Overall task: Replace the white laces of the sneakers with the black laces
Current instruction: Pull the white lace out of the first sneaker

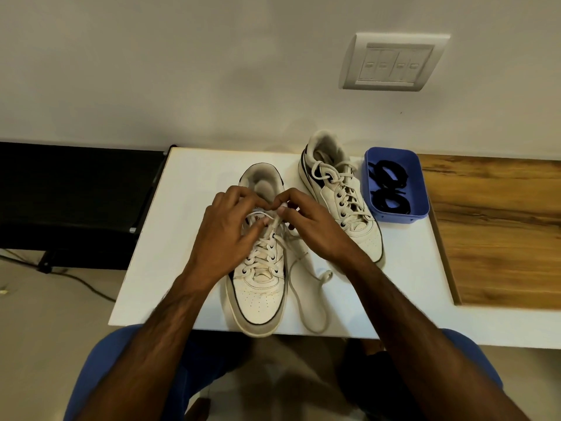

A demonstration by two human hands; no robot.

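- A white tabletop (188, 183) stands against a pale wall (212, 71); on its right side it joins a wood-grain surface (491, 226).
- The near sneaker (258, 296) lies at the table's middle, toe toward the person and slightly over the near edge, its white lace (306, 305) partly undone, with a loose end trailing in a loop to its right on the tabletop.
- The left hand (226, 235) has its fingers curled at the top of the shoe's lacing, pinching the white lace near the upper eyelets.
- The right hand (312, 226) meets it there, thumb and fingertips pinching the same lace.
- The far sneaker (343, 192) lies to the right and farther back, fully laced in white.
- Just beside it on the right, a blue tray (422, 183) holds the coiled black laces (391, 189).
- A white switch plate (394, 62) is set in the wall above the tray.
- To the left of the table stands a dark bench (76, 202), with a cable (88, 287) on the pale floor beneath.
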